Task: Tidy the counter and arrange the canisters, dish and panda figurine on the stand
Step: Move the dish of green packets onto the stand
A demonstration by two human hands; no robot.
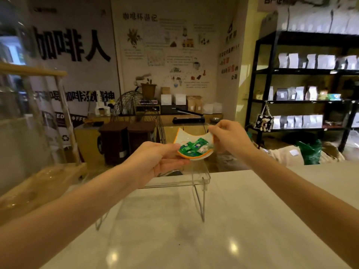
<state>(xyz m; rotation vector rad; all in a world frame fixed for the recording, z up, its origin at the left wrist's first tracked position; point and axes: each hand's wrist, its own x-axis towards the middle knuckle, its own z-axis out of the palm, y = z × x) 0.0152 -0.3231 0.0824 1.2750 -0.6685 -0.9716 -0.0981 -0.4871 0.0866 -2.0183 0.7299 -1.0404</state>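
A single wide-angle view from the person's head looks forward and slightly down across the pale, glossy marble-look bench (194, 239). Both forearms reach in from the lower corners, so the near bench sits close beneath the lens. The clear acrylic stand (200, 179) lies near, at centre. Beyond it the view faces a poster-covered wall (165, 55), with black metal shelving (272, 70) at right. Edges bend and blur.

Dim indoor light; ceiling-lamp glare is reflected on the counter (233, 247); edges are blurred and bent by wide-angle distortion.
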